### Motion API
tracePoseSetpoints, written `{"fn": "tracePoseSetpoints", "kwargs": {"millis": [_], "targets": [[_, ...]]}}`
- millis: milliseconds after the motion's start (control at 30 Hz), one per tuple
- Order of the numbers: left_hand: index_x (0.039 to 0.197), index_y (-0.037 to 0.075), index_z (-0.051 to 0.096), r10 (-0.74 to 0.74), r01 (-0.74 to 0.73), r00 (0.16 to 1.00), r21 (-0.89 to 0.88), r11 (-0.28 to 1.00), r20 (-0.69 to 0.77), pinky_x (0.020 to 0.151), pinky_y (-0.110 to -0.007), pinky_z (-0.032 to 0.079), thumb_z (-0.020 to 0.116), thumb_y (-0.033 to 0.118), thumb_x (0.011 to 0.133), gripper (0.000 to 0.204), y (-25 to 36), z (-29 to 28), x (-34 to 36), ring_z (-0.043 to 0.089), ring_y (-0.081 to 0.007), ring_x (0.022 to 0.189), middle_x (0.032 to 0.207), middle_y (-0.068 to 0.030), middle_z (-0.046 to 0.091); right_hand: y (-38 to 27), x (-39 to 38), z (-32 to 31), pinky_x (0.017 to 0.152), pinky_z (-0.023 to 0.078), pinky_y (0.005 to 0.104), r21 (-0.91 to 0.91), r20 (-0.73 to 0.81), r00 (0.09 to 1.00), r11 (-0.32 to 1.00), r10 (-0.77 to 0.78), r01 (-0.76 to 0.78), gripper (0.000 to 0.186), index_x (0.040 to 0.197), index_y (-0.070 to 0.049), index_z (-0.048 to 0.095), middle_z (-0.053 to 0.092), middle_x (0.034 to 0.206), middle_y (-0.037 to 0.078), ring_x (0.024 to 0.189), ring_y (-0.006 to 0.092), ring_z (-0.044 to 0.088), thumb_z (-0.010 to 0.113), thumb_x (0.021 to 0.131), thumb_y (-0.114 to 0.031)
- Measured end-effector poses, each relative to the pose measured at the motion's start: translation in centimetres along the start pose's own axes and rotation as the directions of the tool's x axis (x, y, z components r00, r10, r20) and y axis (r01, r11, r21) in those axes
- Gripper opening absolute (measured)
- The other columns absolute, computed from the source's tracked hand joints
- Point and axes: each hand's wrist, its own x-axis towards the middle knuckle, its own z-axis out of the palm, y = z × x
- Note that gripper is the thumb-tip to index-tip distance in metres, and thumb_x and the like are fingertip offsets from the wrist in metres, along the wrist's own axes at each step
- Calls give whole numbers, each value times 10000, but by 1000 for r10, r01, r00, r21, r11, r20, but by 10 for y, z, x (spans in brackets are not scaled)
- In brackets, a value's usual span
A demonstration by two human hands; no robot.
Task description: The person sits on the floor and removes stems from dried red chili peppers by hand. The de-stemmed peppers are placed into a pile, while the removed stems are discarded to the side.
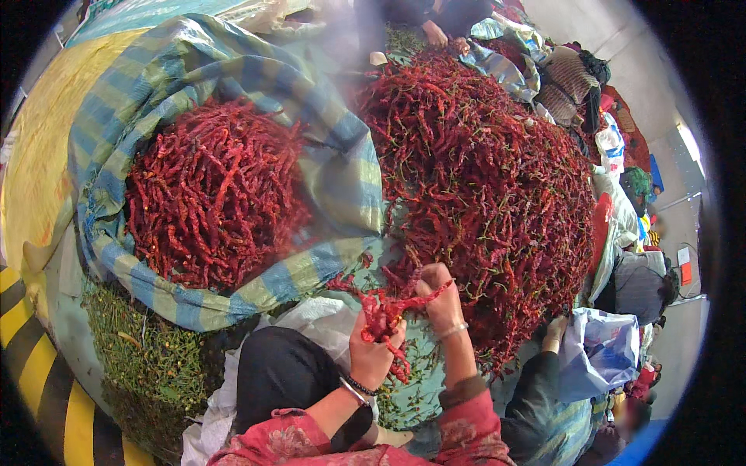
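Note:
My left hand point(371, 359) is closed round a bunch of red chili peppers point(382, 314), their ends poking out past the fingers. Just right of it, my right hand point(443, 299) pinches a single long chili at the edge of the bunch. A big heap of red chilies with green stems point(482, 179) rises beyond my right hand. To the left stands a blue-and-cream checked sack point(101, 194) with its rim rolled open, filled with red chilies point(221, 194).
Green stems point(148, 361) are piled at the lower left, beside a yellow-and-black striped edge point(58, 388). Another person's hand point(435, 35) is at the heap's far side; a co-worker's hand point(555, 332) is at its right. A white bag point(598, 349) stands there.

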Motion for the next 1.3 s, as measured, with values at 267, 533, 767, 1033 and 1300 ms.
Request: {"fn": "tracePoseSetpoints", "kwargs": {"millis": [267,533,767,1033,1300], "targets": [[1085,69,513,-18,-10,948,85,996,317,729,-218,451,627,-16,764,351,-30,-1,0,545,-65,813,911,32,584,-19,-82,-24,613,495,235,244,15,987,956,162,-160,84,931,-24,561,612,825,23,682,93,588,549,863,-72],[1081,61,508,-146,140,931,42,989,335,675,-227,447,601,-32,757,350,-22,-1,0,509,-51,779,867,49,556,23,-62,-2,532,426,283,88,-234,971,993,-55,77,86,840,-29,543,538,689,-2,628,96,524,554,866,-111],[1055,58,503,-98,40,908,147,988,407,734,-243,465,644,0,750,342,3,-3,-21,556,-76,804,886,4,586,44,-27,23,671,449,264,-100,168,982,990,-82,100,221,951,-18,580,589,810,50,728,100,527,624,794,-168],[998,15,532,104,-82,977,-122,989,188,769,-307,500,624,-30,760,259,0,-17,-4,594,-146,821,907,-43,598,15,8,119,688,476,374,-718,408,868,488,-283,497,259,992,-103,569,610,828,177,795,330,612,578,735,-129],[944,46,550,167,-176,983,120,977,82,704,-237,470,651,-7,750,225,10,0,-1,564,-75,776,859,-2,603,68,-6,32,595,471,334,-558,-19,977,813,-214,167,106,797,-51,588,606,732,147,676,306,600,536,769,-139]]}}
